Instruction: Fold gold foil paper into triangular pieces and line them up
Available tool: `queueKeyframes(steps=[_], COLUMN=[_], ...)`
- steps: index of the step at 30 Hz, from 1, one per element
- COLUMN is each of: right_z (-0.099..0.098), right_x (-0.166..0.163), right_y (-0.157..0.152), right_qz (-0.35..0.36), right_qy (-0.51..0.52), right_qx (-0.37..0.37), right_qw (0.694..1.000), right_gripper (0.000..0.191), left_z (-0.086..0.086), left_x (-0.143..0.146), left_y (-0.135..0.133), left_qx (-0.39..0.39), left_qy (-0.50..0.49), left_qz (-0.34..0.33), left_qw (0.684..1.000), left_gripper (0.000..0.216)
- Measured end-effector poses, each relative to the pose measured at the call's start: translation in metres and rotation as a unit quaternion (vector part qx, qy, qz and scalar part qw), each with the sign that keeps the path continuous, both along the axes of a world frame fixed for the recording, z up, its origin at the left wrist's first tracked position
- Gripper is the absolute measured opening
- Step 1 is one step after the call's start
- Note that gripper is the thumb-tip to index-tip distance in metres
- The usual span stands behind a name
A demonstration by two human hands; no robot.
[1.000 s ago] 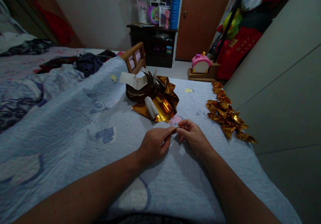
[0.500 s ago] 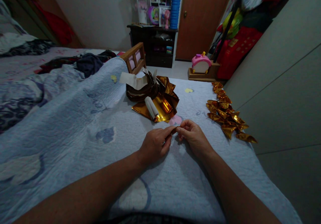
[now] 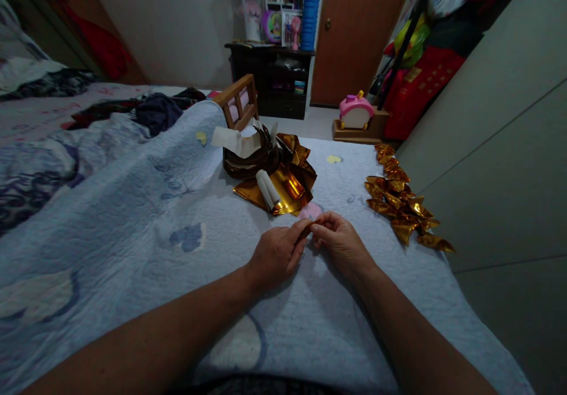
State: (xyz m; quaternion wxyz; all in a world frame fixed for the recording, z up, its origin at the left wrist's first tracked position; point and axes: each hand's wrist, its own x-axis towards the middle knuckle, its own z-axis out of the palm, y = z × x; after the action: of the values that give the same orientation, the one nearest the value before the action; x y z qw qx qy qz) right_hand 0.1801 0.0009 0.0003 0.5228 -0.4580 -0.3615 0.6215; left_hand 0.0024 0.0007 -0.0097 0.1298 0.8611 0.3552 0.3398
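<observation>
Gold foil scrap (image 3: 309, 227) is being pinched between left hand (image 3: 277, 254) and right hand (image 3: 340, 242) above the blue quilt (image 3: 133, 224). Folded gold pieces (image 3: 398, 200) are lying along its right edge.

We've got our left hand (image 3: 275, 254) and right hand (image 3: 341, 242) meeting on the quilt (image 3: 133, 229). Just behind them lie the foil sheets (image 3: 287, 189), the basket (image 3: 248, 160) behind those, and folded pieces (image 3: 401, 197) lined up to our right.
</observation>
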Motion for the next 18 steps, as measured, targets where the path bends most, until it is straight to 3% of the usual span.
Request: queueKeyframes(steps=[10,18], right_z=[-0.0008,0.0014], right_x=[-0.0024,-0.0019], right_y=[-0.002,-0.0019], right_qz=[-0.015,-0.012], right_qy=[-0.003,0.032], right_qx=[-0.006,-0.009], right_qw=[1.0,0.999], right_gripper=[0.036,0.029], left_z=[-0.0018,0.0007], left_x=[0.0017,0.0017], left_y=[0.0022,0.002], left_qx=[0.054,0.024], left_qy=[0.022,0.006], left_qz=[0.007,-0.003], left_qw=[0.998,1.0], left_gripper=[0.038,0.044])
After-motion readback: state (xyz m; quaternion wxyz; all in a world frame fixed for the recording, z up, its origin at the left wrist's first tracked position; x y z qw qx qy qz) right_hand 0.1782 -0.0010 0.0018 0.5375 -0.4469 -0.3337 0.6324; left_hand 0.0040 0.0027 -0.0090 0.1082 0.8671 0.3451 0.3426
